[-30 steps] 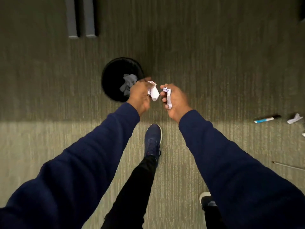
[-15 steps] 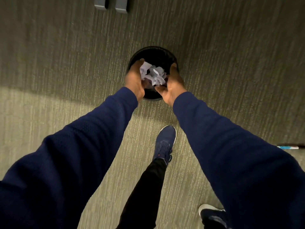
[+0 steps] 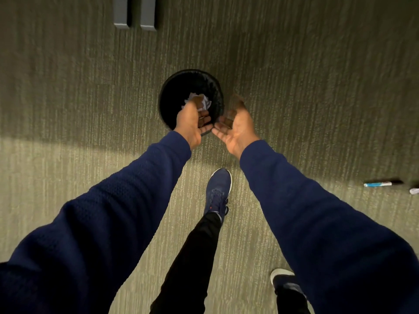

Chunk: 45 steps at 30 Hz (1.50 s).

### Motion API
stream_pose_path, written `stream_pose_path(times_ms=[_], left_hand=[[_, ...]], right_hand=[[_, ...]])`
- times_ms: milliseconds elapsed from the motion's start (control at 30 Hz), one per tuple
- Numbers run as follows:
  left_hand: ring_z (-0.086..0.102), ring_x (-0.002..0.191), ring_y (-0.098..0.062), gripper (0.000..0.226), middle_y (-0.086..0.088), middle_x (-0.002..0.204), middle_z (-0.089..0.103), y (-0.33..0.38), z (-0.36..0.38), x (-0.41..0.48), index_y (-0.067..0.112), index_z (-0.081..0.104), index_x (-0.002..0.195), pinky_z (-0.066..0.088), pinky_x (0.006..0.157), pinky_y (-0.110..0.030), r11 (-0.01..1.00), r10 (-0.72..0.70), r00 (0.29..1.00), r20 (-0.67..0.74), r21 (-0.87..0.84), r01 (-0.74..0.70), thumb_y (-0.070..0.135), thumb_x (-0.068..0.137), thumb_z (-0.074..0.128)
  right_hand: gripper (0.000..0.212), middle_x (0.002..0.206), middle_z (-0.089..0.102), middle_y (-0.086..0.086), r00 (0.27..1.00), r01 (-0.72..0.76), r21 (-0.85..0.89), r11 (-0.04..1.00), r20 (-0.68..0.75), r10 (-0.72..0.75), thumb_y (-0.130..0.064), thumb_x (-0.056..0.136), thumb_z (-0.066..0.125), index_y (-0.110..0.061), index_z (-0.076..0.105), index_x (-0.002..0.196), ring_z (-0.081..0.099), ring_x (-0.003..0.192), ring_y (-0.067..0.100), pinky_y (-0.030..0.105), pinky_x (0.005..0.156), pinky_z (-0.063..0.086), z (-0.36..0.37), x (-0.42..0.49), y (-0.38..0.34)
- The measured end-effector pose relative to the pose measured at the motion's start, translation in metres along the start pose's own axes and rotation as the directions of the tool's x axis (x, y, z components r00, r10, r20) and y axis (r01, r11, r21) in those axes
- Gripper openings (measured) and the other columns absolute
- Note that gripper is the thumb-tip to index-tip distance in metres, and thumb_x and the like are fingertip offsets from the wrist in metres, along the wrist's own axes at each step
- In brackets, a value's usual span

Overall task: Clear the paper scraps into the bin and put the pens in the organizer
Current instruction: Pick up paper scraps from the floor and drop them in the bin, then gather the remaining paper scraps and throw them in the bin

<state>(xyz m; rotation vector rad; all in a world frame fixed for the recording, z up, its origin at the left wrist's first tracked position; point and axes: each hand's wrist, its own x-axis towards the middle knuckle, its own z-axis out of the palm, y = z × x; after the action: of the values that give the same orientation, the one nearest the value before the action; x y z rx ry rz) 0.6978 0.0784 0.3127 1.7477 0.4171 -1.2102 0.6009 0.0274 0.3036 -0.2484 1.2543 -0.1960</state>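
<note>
A round black bin (image 3: 172, 87) stands on the carpet in front of me, with crumpled white paper scraps (image 3: 205, 102) lying inside it. My left hand (image 3: 192, 120) hangs over the bin's near rim, fingers loosely curled with nothing in them. My right hand (image 3: 237, 125) is just right of the bin, palm up, fingers spread and empty. A marker pen (image 3: 381, 183) with a white and blue body and black cap lies on the carpet at the far right, with a white paper scrap (image 3: 414, 190) beside it at the frame edge.
Grey-green carpet covers the floor. Two grey furniture legs (image 3: 135, 13) stand at the top. My blue shoe (image 3: 217, 191) is planted just short of the bin; my other shoe (image 3: 283, 279) shows at the bottom right.
Both hands carried paper scraps to the bin and let them go; the scraps now lie in it. The hands have opened and my right hand has drawn off to the right.
</note>
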Motion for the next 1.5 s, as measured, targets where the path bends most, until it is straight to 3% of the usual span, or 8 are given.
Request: stream_pose_path(times_ms=[100,200,467,633,967,1167,1500], left_hand=[[0.059,0.088,-0.022,0.024,-0.008,0.097,0.061,-0.016,0.035,-0.028,0.012,0.064,0.108,0.052,0.078,-0.037,0.998,-0.009,0.999,0.050,0.055,0.006,0.032,0.096,0.055],[0.058,0.081,-0.020,0.024,-0.009,0.097,0.059,-0.040,0.078,-0.057,0.012,0.061,0.107,0.049,0.067,-0.031,0.991,-0.027,0.992,0.120,0.132,0.011,0.033,0.098,0.054],[0.061,0.089,-0.022,0.028,-0.008,0.099,0.062,-0.142,0.215,-0.155,0.011,0.062,0.107,0.053,0.076,-0.036,0.933,-0.083,0.952,0.294,0.359,-0.030,0.035,0.094,0.061],[0.062,0.089,-0.021,0.025,-0.007,0.098,0.063,-0.228,0.309,-0.234,0.014,0.063,0.101,0.054,0.074,-0.036,0.865,-0.133,0.913,0.386,0.495,-0.083,0.037,0.093,0.062],[0.056,0.084,-0.019,0.021,-0.003,0.089,0.058,-0.389,0.439,-0.374,0.017,0.061,0.093,0.052,0.072,-0.035,0.650,-0.255,0.830,0.496,0.723,-0.232,0.038,0.094,0.060],[0.056,0.087,-0.020,0.021,-0.004,0.097,0.057,-0.445,0.482,-0.398,0.016,0.061,0.101,0.052,0.078,-0.038,0.524,-0.303,0.822,0.481,0.805,-0.278,0.036,0.094,0.059],[0.057,0.086,-0.020,0.047,-0.001,0.092,0.059,-0.470,0.532,-0.330,0.008,0.060,0.125,0.049,0.072,-0.035,0.361,-0.361,0.832,0.420,0.886,-0.291,0.041,0.092,0.061]], right_hand=[[0.051,0.112,0.067,0.010,1.000,0.011,0.065,0.998,-0.028,-0.009,-0.060,0.098,0.045,-0.016,0.061,0.116,0.067,0.107,0.029,0.045,0.095,0.055,-0.038,-0.025,-0.009],[0.061,0.123,0.062,0.014,0.998,0.040,0.125,0.991,-0.058,-0.033,-0.062,0.096,0.046,-0.012,0.054,0.131,0.064,0.111,0.028,0.046,0.098,0.054,-0.088,-0.051,-0.019],[0.064,0.128,0.061,0.014,0.975,0.157,0.297,0.942,-0.198,-0.100,-0.062,0.097,0.046,-0.011,0.054,0.135,0.065,0.112,0.027,0.046,0.099,0.053,-0.274,-0.140,-0.046],[0.066,0.129,0.061,0.014,0.947,0.249,0.427,0.869,-0.294,-0.127,-0.062,0.095,0.050,-0.011,0.053,0.137,0.062,0.117,0.029,0.046,0.099,0.054,-0.416,-0.204,-0.045],[0.069,0.133,0.059,0.015,0.898,0.365,0.587,0.723,-0.427,-0.107,-0.059,0.093,0.055,-0.009,0.051,0.141,0.060,0.118,0.029,0.038,0.082,0.056,-0.641,-0.308,-0.006],[0.061,0.119,0.064,0.009,0.872,0.408,0.605,0.684,-0.479,-0.096,-0.054,0.095,0.056,-0.011,0.053,0.138,0.064,0.104,0.023,0.035,0.077,0.055,-0.716,-0.334,0.000],[0.051,0.118,0.062,0.006,0.872,0.331,0.611,0.719,-0.489,0.015,-0.051,0.096,0.056,-0.014,0.057,0.132,0.062,0.103,0.024,0.046,0.096,0.053,-0.739,-0.278,-0.020]])
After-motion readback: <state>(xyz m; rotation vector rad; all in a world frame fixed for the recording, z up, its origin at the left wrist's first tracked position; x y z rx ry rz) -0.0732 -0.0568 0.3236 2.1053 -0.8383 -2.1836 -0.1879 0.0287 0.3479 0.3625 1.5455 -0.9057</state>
